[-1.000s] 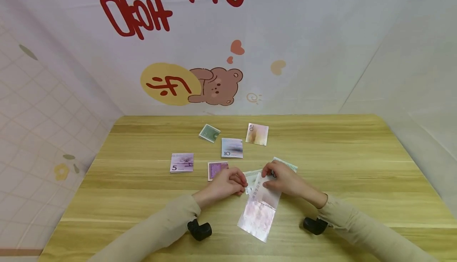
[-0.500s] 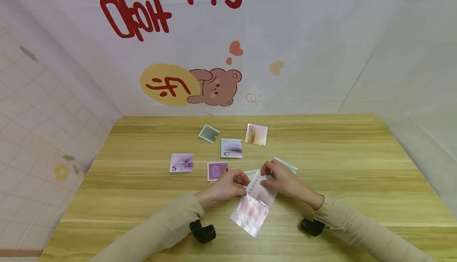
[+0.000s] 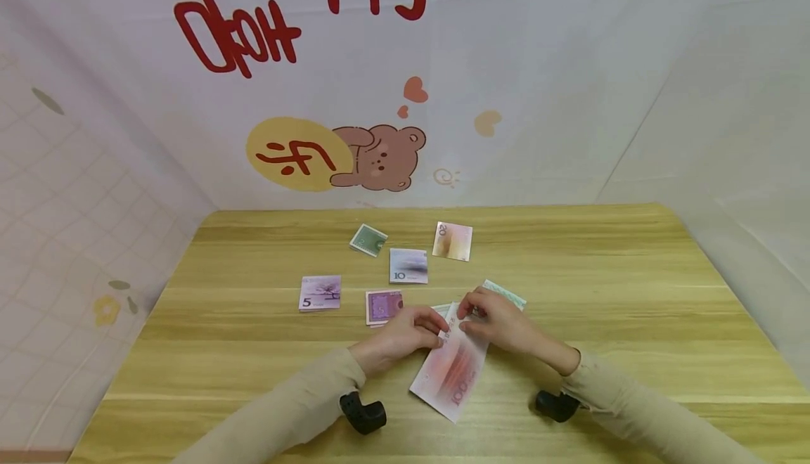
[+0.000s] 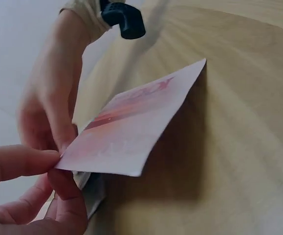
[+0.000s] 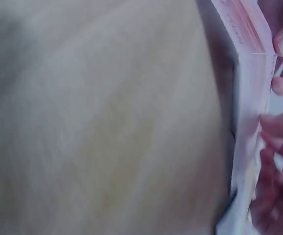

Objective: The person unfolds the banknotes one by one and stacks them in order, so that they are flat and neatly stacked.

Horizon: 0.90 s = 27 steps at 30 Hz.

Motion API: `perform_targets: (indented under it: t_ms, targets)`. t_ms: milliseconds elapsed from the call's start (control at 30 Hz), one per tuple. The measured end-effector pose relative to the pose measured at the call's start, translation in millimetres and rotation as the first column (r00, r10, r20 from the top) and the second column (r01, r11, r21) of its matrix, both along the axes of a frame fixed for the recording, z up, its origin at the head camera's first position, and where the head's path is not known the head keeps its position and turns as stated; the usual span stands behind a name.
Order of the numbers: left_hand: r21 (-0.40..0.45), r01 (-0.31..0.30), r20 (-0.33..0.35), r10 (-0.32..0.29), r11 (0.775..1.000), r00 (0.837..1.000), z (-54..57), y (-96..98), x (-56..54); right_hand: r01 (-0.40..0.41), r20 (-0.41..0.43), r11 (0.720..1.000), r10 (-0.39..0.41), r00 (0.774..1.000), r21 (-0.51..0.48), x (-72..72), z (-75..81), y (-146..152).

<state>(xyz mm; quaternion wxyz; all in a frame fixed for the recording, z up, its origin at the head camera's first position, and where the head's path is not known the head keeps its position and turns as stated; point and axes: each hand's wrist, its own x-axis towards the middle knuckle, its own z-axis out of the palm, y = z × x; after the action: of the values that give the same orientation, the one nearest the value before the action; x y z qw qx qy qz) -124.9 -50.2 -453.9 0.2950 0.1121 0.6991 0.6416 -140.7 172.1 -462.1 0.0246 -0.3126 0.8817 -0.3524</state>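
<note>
- Left hand [image 3: 405, 336] pinches the pink 100 note [image 3: 451, 374] at its edge, grip narrow
- Right hand [image 3: 506, 320], grip also narrow, pinches its far end
- That note slants above the worktop [image 3: 601, 394]
- Purple notes [image 3: 384, 306] lie near the left hand

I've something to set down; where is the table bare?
Bare table: right of the 20 note and mint note, beyond the right sleeve; also left of the leftmost note. Crowded: around the left hand, right hand and 100 note.

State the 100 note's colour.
The 100 note is pink with reddish printing, clearest in the head view.
</note>
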Motion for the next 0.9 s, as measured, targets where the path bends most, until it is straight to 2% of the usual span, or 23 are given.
perform_targets:
  t_ms: [167, 300, 533, 700, 900]
  targets:
    - [0.046, -0.068, -0.001, 0.068, 0.997, 0.998, 7.6, -8.6, -8.7, -0.168, -0.055, 0.979, 0.162, 0.985, -0.117, 0.7, 12.8, 3]
    - [0.113, -0.145, 0.031, 0.143, 0.983, 0.989, 14.6, -12.1, -15.4, -0.236, -0.089, 0.954, 0.223, 0.971, -0.183, 4.8, 22.8, 1]
    - [0.174, -0.246, 0.100, 0.231, 0.954, 0.968, 21.8, -11.2, -20.4, -0.244, -0.127, 0.946, 0.220, 0.967, -0.216, 16.8, 31.9, -11]
    - [0.218, -0.285, 0.114, 0.266, 0.933, 0.957, 26.9, -9.4, -22.5, -0.220, -0.181, 0.955, 0.185, 0.966, -0.198, 23.5, 30.4, -18]
    - [0.228, -0.338, 0.133, 0.315, 0.913, 0.940, 31.6, -8.4, -25.4, -0.172, -0.277, 0.970, 0.120, 0.953, -0.172, 25.2, 28.2, -21]
